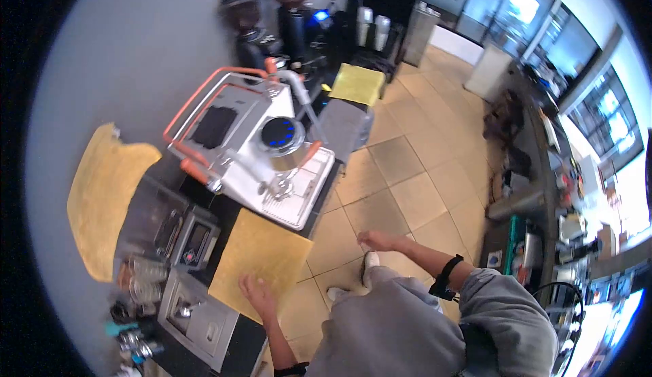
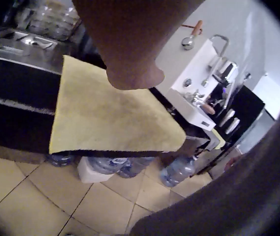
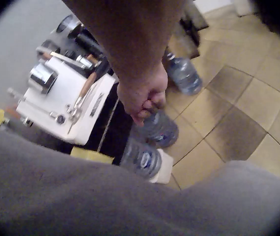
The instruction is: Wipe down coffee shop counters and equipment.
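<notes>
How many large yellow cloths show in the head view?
3: first cloth along the left wall, second cloth between espresso machine and sink, third cloth beyond the machine. More may be hidden.

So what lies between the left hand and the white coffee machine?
Part of the yellow cloth lies between the left hand and the coffee machine; the head view shows it.

Black counter (image 1: 250, 342) runs along grey wall. On it: white espresso machine with orange-brown handles (image 1: 239, 188); beside it, flat yellow cloth (image 1: 251, 255), reaching the counter's front edge. Stainless-steel sink unit (image 1: 212, 333) on the cloth's other side. Clear glass vessels (image 1: 146, 289) grouped behind the sink unit. Two dark coffee grinders with clear hoppers (image 1: 292, 27) beyond the machine; their bases partly hidden.
</notes>
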`<state>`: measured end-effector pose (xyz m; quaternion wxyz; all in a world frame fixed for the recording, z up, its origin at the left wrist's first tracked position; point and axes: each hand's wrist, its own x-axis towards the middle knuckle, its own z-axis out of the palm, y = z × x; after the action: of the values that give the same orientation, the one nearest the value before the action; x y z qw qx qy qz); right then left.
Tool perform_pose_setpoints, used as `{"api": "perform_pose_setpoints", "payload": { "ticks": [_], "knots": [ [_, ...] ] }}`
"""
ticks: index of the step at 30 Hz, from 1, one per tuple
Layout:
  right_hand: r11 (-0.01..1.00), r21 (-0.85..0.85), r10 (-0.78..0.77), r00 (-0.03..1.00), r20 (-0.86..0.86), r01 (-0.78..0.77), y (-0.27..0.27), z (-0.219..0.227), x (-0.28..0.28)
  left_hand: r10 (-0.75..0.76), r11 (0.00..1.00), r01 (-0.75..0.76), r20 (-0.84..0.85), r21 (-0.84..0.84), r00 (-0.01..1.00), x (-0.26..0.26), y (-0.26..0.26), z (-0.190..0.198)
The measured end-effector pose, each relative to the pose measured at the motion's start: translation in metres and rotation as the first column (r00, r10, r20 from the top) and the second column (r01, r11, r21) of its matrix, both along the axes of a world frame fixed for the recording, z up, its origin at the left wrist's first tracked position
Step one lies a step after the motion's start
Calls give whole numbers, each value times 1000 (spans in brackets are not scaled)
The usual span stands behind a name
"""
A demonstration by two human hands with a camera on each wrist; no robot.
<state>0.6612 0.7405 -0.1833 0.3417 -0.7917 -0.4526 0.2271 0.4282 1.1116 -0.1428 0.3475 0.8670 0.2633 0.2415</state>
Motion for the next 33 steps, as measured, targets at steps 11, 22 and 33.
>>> {"api": "perform_pose_setpoints", "payload": {
  "ticks": [11,22,33],
  "knots": [
    [604,-190,-789,614,-6,774,-254,-39,-58,-567,729,547,86,-412,819,185,-173,70],
    [139,-643,-929,-125,-347,753,-438,-92,-231,-915,404,864,-107,-300,390,330,-410,50],
    [13,-591,-948,-177,-263,807,-507,-113,-171,-645,591,277,-650,-758,-403,397,-307,-191]
  ]
}}
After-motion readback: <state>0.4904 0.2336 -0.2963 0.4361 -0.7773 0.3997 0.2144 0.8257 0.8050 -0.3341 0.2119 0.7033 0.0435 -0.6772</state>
